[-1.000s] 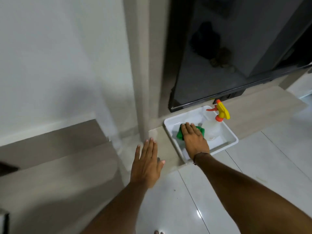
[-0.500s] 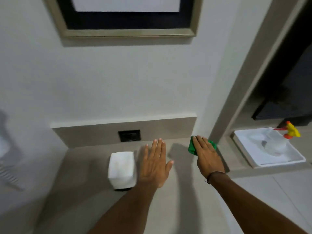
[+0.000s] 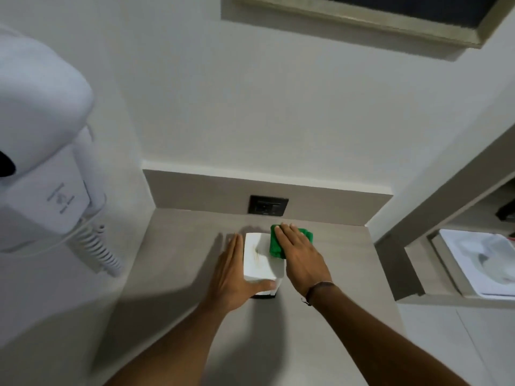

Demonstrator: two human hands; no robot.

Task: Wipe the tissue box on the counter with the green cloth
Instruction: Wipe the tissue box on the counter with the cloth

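A white tissue box (image 3: pixel 260 260) stands on the grey counter (image 3: pixel 181 263), below a dark wall socket. My left hand (image 3: pixel 235 277) lies flat against the box's left side, thumb wrapped around its near corner, holding it. My right hand (image 3: pixel 299 259) presses the folded green cloth (image 3: pixel 278 242) onto the far right part of the box's top. The cloth sticks out past my fingers; the rest of it is hidden under my palm.
A white wall-mounted hair dryer (image 3: pixel 41 151) with a coiled cord (image 3: pixel 97 250) hangs at the left. A dark socket (image 3: pixel 268 205) sits in the backsplash. At the right, a white tray (image 3: pixel 457 263) rests on a lower shelf. A picture frame (image 3: pixel 362 20) hangs above.
My right hand carried the green cloth from the white tray leftwards onto the tissue box. My left hand moved from open in the air to the box's left side. The view swung left.
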